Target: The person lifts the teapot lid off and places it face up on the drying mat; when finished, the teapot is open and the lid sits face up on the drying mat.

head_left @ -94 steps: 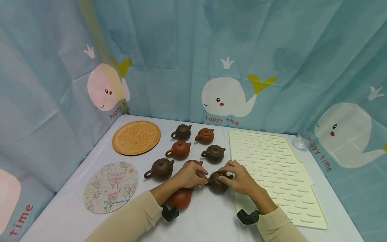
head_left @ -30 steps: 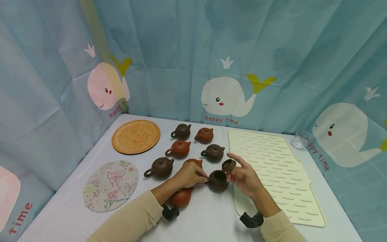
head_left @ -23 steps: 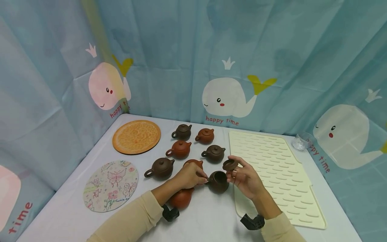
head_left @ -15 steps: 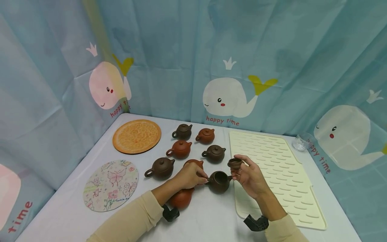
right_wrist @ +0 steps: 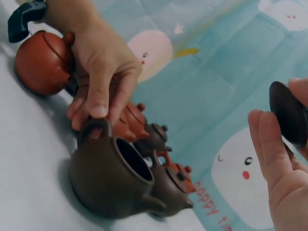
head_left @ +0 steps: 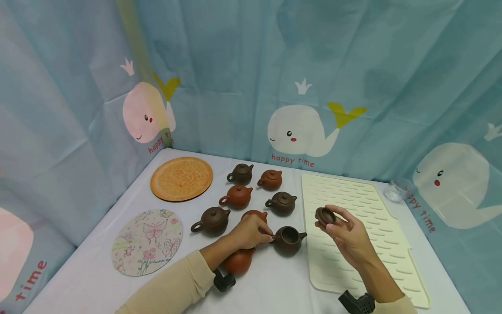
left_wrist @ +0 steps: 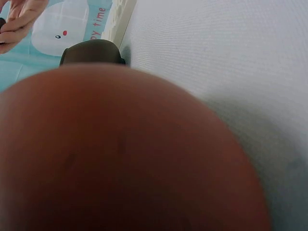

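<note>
My left hand (head_left: 251, 232) pinches the handle of a dark brown teapot (head_left: 288, 247), which stands upright on the white cloth with its mouth uncovered and its spout pointing right. In the right wrist view the pinched handle (right_wrist: 91, 126) shows plainly between thumb and fingers. Over the pale mat, my right hand (head_left: 351, 233) holds the dark teapot lid (head_left: 325, 216), tilted and apart from the pot. A red-brown teapot (head_left: 237, 262) stands under my left forearm and fills most of the left wrist view. Another red-brown teapot (head_left: 256, 215) is partly hidden behind my left hand.
Further back are a dark teapot (head_left: 284, 203), an orange-brown teapot (head_left: 238, 196) and several others. A cream ridged mat (head_left: 372, 244) lies to the right, with a clear glass bowl (head_left: 395, 190) beyond it. An orange round mat (head_left: 181, 179) and a flowered round mat (head_left: 147, 242) lie left.
The lid has come off the dark teapot in my right hand. Since then that hand has carried it right, away from the pot, and turned it. My left hand stays on the handle.
</note>
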A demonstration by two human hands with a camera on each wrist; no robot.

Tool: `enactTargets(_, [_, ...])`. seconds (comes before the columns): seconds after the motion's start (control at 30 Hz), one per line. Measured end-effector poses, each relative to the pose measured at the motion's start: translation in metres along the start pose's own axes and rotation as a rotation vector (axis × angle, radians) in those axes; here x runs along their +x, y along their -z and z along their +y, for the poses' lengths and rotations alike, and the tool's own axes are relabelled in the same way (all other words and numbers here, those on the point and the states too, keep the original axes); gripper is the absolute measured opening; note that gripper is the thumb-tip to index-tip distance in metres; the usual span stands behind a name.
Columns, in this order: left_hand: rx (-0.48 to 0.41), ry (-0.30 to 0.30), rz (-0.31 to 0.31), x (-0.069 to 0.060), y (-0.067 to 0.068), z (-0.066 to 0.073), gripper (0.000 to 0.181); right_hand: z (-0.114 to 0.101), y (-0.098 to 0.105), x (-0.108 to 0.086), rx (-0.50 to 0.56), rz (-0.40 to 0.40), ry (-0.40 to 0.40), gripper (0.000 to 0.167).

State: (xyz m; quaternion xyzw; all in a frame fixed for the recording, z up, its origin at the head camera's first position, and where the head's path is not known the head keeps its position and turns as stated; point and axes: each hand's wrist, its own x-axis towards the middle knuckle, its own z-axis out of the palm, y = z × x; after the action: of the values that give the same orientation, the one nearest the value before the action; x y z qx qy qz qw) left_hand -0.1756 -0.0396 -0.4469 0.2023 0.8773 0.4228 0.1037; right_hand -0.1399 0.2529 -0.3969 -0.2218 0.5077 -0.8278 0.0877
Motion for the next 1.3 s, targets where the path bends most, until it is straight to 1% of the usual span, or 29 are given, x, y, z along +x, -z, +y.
enactTargets(0.07, [0.007, -0.006, -0.001, 0.0, 0.001, 0.001, 0.007, -0.004, 0.003, -0.005, -0.021, -0.004, 0.007, 0.044])
enactTargets(0.23, [0.017, -0.008, 0.003, -0.001, 0.002, 0.003, 0.007, -0.016, 0.009, -0.017, -0.108, 0.017, 0.009, 0.045])
enactTargets(0.43, [0.021, 0.0, 0.002, -0.002, 0.003, 0.005, 0.006, -0.029, 0.018, -0.034, -0.154, 0.009, -0.004, 0.046])
enactTargets(0.53, [0.006, 0.006, 0.003, -0.003, 0.003, 0.005, 0.006, -0.034, 0.026, -0.045, -0.182, 0.026, -0.01, 0.047])
enactTargets(0.63, [-0.003, 0.013, 0.001, -0.003, 0.002, 0.004, 0.006, -0.039, 0.036, -0.059, -0.243, 0.078, -0.039, 0.05])
enactTargets(0.77, [0.014, 0.006, 0.002, -0.002, 0.001, 0.002, 0.007, -0.045, 0.051, -0.077, -0.287, 0.149, -0.09, 0.051])
enactTargets(0.93, [0.032, -0.001, 0.009, -0.001, 0.003, 0.0, 0.007, -0.047, 0.068, -0.098, -0.282, 0.235, -0.15, 0.051])
enactTargets(1.03, [0.048, -0.012, 0.012, -0.001, 0.004, 0.001, 0.007, -0.045, 0.077, -0.108, -0.264, 0.302, -0.189, 0.051])
enactTargets(1.1, [0.05, -0.019, 0.012, -0.001, 0.005, 0.001, 0.007, -0.044, 0.084, -0.116, -0.279, 0.358, -0.23, 0.05])
enactTargets(1.17, [0.05, -0.02, 0.008, 0.0, 0.004, 0.001, 0.007, -0.043, 0.091, -0.122, -0.341, 0.417, -0.288, 0.048])
enactTargets(1.23, [0.049, -0.02, 0.009, 0.0, 0.003, 0.001, 0.007, -0.042, 0.098, -0.129, -0.491, 0.453, -0.367, 0.045])
enactTargets(1.3, [0.051, -0.021, 0.012, 0.0, 0.002, 0.001, 0.007, -0.04, 0.104, -0.135, -0.656, 0.45, -0.419, 0.044])
